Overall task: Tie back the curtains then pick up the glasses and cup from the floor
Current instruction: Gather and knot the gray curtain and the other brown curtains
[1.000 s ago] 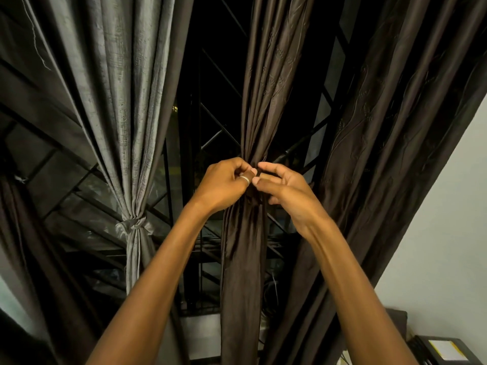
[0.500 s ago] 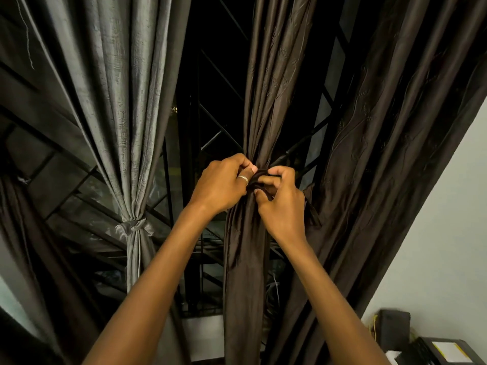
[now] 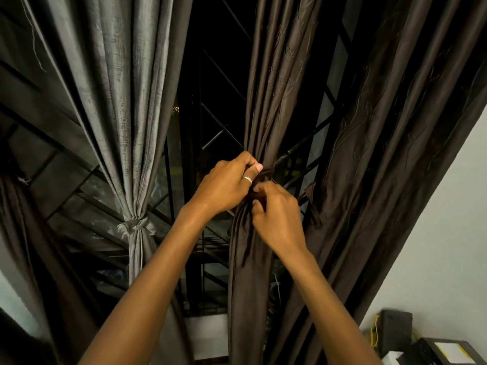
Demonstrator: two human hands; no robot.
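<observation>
The right hand (image 3: 276, 219) has dropped lower; both hands' fingers (image 3: 259, 188) pinch the brown curtain (image 3: 247, 272).

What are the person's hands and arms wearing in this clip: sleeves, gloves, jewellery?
Both forearms are bare as far as the frame shows, with no sleeves, gloves or watch in view. The left hand wears a plain silver ring on one finger. The right hand shows no jewellery.

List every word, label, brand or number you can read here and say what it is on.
None can be read.
The white and yellow label on the black box at the lower right is too small and blurred to read.
The grey curtain, brown curtain and ring show no text.
</observation>
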